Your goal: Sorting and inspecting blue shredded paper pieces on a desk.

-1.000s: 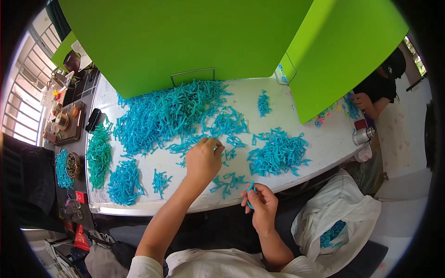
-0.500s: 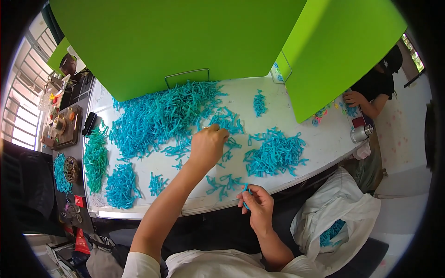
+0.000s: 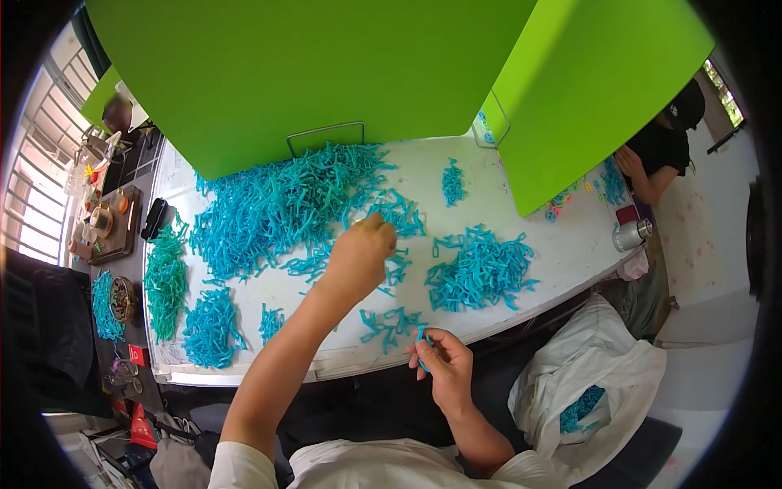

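My left hand (image 3: pixel 364 251) reaches over the table with its fingers bent down and closed among small blue loop-shaped pieces (image 3: pixel 401 213). Its fingertips are hidden, so what they pinch does not show. My right hand (image 3: pixel 444 365) is near the table's front edge, gripping a narrow blue loop-shaped piece (image 3: pixel 423 336) between thumb and fingers. A few loose pieces (image 3: pixel 383 328) lie just left of it. Beyond my left hand spreads a large heap of the same pieces (image 3: pixel 273 208); a smaller heap (image 3: pixel 481 269) is to the right.
Tall green panels (image 3: pixel 309 73) on wire stands rise at the back. Several smaller heaps, one green (image 3: pixel 165 281), lie along the left side. An open white sack (image 3: pixel 627 367) with blue pieces stands at lower right. Another person's hand (image 3: pixel 629 161) is behind the right panel.
My left hand has shifted slightly left and stays low over the pieces. My right hand has moved a little left, still gripping its piece, which is now more upright.
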Action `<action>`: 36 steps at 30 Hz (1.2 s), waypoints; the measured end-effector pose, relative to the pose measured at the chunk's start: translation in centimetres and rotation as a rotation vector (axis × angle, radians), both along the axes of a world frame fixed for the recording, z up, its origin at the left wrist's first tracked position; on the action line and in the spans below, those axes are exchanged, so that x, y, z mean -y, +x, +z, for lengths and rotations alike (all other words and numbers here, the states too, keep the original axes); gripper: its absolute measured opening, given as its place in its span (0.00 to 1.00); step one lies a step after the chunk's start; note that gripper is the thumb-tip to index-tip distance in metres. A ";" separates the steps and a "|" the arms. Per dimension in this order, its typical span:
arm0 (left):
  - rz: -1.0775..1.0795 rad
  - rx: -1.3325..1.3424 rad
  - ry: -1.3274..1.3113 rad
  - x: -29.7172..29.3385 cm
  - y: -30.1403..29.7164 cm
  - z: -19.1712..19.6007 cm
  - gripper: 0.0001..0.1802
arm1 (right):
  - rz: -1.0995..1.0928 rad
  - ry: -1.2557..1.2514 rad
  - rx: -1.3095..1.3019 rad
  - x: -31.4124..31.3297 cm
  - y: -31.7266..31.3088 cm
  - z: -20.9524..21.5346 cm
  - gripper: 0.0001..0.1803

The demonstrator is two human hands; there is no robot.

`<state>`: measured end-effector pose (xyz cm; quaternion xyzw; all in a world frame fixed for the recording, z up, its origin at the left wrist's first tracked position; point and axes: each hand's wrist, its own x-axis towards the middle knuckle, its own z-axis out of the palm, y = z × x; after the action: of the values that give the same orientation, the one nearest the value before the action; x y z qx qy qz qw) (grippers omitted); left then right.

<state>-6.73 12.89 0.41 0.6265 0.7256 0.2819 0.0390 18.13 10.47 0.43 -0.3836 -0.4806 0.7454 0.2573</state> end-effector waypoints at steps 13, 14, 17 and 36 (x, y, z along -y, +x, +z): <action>0.391 0.911 0.015 15.2 4.4 0.7 0.11 | 0.111 0.079 0.040 2.2 -2.8 1.2 0.11; 0.398 0.912 0.018 15.5 5.0 1.0 0.11 | 0.085 0.113 0.054 2.4 -3.1 1.4 0.11; 0.456 0.798 0.025 15.7 6.4 2.6 0.04 | 0.113 0.096 0.066 2.6 -3.3 1.2 0.11; 0.382 0.584 0.215 15.9 9.0 1.1 0.09 | 0.108 0.833 0.219 3.2 -2.8 0.4 0.07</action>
<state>2.28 -3.00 1.52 0.3732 0.7541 0.5257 0.1248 15.28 7.28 0.80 -0.2983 -0.7842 0.4553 0.2980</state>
